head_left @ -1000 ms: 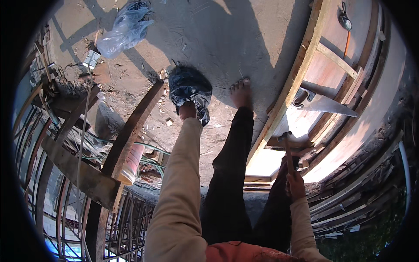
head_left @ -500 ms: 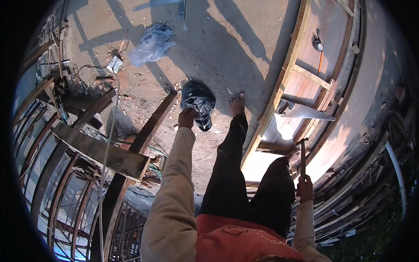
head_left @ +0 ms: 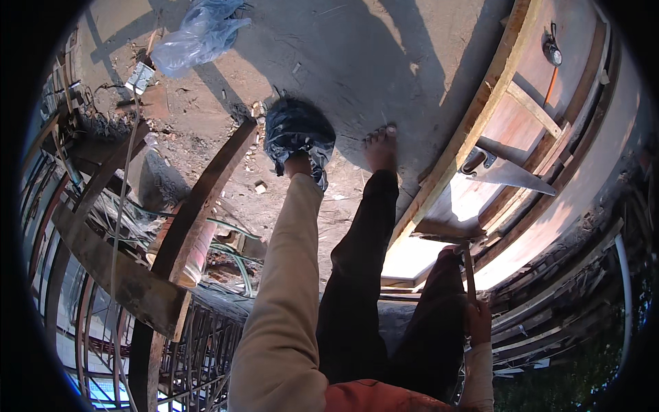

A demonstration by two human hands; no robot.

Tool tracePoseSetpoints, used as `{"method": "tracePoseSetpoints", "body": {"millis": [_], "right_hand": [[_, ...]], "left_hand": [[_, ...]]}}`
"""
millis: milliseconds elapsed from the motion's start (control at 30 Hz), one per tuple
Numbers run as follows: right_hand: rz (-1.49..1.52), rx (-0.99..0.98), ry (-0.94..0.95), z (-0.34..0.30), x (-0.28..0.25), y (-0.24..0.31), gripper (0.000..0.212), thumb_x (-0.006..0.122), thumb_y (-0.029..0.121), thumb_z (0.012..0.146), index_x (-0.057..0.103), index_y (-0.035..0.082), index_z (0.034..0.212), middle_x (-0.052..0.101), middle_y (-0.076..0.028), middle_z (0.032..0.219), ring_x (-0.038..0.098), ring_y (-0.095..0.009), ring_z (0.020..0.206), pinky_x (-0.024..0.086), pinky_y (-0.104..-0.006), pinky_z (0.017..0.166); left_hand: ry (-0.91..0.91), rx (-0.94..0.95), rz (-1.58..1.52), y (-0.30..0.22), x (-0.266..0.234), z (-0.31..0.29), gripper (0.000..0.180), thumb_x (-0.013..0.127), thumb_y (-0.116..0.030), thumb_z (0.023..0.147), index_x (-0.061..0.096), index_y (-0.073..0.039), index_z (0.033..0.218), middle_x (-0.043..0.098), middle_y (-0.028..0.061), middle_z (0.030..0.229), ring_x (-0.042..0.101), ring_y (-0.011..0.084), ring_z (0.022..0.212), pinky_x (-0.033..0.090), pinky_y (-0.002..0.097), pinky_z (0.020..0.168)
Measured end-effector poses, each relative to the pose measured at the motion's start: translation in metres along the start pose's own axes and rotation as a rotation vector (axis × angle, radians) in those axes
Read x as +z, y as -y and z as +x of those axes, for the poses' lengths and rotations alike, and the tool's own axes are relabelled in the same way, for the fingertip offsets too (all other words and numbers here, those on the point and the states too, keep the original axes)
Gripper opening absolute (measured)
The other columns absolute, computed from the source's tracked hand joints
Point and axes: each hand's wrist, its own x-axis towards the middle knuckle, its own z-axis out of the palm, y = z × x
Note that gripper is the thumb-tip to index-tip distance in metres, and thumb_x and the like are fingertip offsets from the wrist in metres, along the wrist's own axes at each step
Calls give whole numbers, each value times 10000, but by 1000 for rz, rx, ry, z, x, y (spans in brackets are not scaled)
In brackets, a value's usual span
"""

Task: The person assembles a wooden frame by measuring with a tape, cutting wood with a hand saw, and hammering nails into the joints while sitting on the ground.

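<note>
A dark plastic bag sits on the ground ahead of me. My left hand is at its near side, with the fingers hidden in the bag's folds, so whether they grip anything does not show. In my right hand is a hammer, its handle wrapped by my fingers and its head pointing away from me, beside my right knee. To the right, a handsaw lies across a wooden frame backed with a panel.
On the panel lie a tape measure and an orange pencil-like stick. A clear plastic bag rests at the far left. Wooden beams and a thin cable stand at the left. Stacked timber lies at the lower right.
My left hand has gone from the dark bag's near edge further into its folds. The hammer has shifted slightly with my right hand. The view has moved, and the bag looks rounder.
</note>
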Motion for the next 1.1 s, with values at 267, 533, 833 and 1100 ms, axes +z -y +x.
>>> {"method": "tracePoseSetpoints", "body": {"millis": [267, 533, 833, 1100], "right_hand": [[385, 263, -33, -25, -5, 29, 185, 564, 297, 1003, 579, 112, 1012, 495, 32, 625, 444, -75, 416, 312, -244, 337], [374, 159, -82, -66, -44, 31, 215, 585, 273, 963, 626, 64, 991, 535, 0, 659, 448, -88, 446, 336, -262, 376], [563, 75, 48, -79, -23, 42, 248, 641, 287, 955, 674, 46, 1003, 580, 23, 766, 517, -73, 664, 416, -258, 582], [58, -293, 161, -30, 67, 8, 427, 614, 385, 955, 668, -6, 1120, 709, -166, 910, 680, -271, 846, 546, -410, 771]], "left_hand": [[-279, 151, 478, -18, 38, 14, 361, 563, -441, 987, 738, -149, 1108, 730, 50, 1154, 698, 245, 1063, 579, 405, 823], [148, 99, 609, 30, -51, -81, 318, 650, -478, 898, 800, -202, 946, 772, 11, 908, 740, 197, 866, 552, 363, 680], [331, 360, 51, 136, -94, -223, 277, 486, -155, 1007, 650, -50, 810, 722, 96, 701, 683, 211, 541, 524, 319, 451], [135, 542, 608, 56, -215, -325, 283, 802, -464, 751, 787, -184, 790, 731, 53, 791, 710, 253, 801, 579, 431, 737]]}}
